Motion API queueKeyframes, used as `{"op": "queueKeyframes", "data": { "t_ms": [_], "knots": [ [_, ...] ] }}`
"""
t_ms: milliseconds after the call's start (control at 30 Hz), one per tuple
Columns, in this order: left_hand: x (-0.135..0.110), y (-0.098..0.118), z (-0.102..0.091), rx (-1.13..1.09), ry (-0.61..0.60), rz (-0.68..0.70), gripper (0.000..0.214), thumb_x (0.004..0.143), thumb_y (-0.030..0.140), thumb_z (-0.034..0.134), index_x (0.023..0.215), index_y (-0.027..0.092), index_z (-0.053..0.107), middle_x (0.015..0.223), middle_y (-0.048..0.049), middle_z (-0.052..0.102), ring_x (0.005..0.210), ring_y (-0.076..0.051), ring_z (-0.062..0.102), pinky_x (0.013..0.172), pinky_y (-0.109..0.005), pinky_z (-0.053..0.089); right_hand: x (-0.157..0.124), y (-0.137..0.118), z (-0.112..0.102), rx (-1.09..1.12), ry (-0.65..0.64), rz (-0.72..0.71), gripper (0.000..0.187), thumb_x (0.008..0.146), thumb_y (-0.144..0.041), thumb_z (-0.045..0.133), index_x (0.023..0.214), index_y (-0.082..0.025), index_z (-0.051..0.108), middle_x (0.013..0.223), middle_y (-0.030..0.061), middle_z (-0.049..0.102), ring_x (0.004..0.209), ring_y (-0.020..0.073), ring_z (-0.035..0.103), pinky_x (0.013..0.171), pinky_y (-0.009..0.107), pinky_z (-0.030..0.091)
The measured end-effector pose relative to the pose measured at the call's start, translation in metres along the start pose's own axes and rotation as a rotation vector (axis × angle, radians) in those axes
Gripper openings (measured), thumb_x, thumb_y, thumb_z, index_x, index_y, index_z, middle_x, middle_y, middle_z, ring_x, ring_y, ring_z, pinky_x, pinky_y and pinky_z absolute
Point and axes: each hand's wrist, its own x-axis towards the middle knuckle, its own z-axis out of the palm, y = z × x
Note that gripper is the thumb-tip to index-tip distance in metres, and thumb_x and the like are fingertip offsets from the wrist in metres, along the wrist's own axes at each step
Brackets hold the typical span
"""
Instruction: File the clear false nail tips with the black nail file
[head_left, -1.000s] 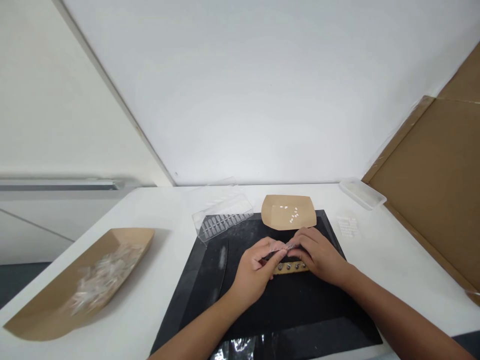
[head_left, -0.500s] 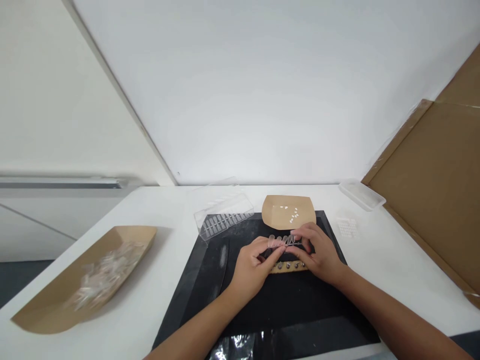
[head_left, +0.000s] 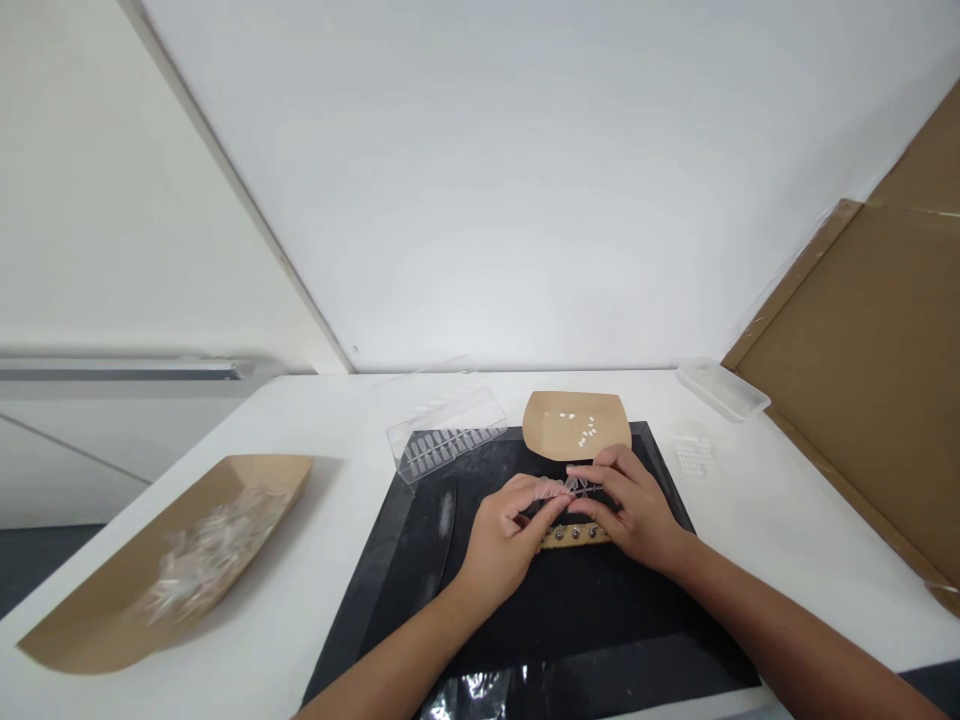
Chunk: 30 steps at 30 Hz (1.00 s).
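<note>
Both hands meet over the middle of a black mat (head_left: 540, 620). My left hand (head_left: 501, 540) and my right hand (head_left: 626, 505) pinch the two ends of a clear plastic strip of nail tips (head_left: 564, 487), held just above the mat. Under the fingers lies a tan wooden strip with a row of small round studs (head_left: 574, 536). Just beyond the hands sits a small brown paper tray (head_left: 576, 424) holding a few white bits.
A clear plastic case of nail tips (head_left: 446, 425) lies at the mat's far left corner. A large brown paper tray (head_left: 161, 560) with clear plastic pieces sits at the left. A clear shallow tray (head_left: 721, 388), a white dotted sheet (head_left: 694, 455) and a leaning cardboard sheet (head_left: 870, 380) stand to the right.
The hands raised the clear strip a little and spread it, then brought it back down and closer together. The view shifted slightly.
</note>
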Motion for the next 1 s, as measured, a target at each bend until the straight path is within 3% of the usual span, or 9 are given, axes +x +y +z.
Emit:
{"op": "queueKeyframes", "data": {
  "t_ms": [300,533,800,1000],
  "knots": [
    [0.0007,0.0031,0.0007,0.036,0.02,0.03,0.019,0.095,0.038,0.072,0.094,0.024,0.084,0.092,-0.0058,0.077,0.067,-0.014,0.068,0.044,-0.018,0.049,-0.0014,0.0045,0.0028,-0.074,-0.024,-0.029,0.019,0.099,-0.025,0.07,0.118,-0.025,0.071,0.098,0.0057,0.059,0.091,0.0207,0.059,0.078,0.036,0.054],
    [-0.0004,-0.0003,0.001,0.003,0.047,-0.04,0.019,0.092,0.04,0.074,0.097,0.024,0.084,0.094,-0.0049,0.076,0.056,-0.01,0.063,0.04,-0.018,0.049,-0.0013,0.0036,0.0003,-0.061,-0.022,-0.022,0.034,0.1,-0.027,0.069,0.133,-0.026,0.062,0.102,0.0068,0.058,0.096,0.0223,0.059,0.083,0.039,0.057],
    [-0.0004,0.0053,0.0003,-0.08,0.052,-0.122,0.027,0.09,0.046,0.074,0.096,0.021,0.083,0.092,-0.0046,0.072,0.047,-0.006,0.057,0.036,-0.016,0.047,-0.0038,0.0063,0.0001,-0.039,0.069,-0.061,0.044,0.098,-0.023,0.072,0.139,-0.032,0.06,0.1,0.004,0.056,0.087,0.0188,0.059,0.075,0.035,0.058],
    [-0.0014,0.0057,0.0005,-0.085,0.057,-0.087,0.026,0.092,0.044,0.073,0.095,0.02,0.082,0.088,-0.0042,0.071,0.052,-0.008,0.059,0.036,-0.014,0.047,-0.0031,0.0048,0.0016,-0.102,0.042,-0.084,0.047,0.099,-0.024,0.069,0.144,-0.033,0.06,0.098,0.0042,0.057,0.089,0.0194,0.059,0.076,0.035,0.056]
  ]
}}
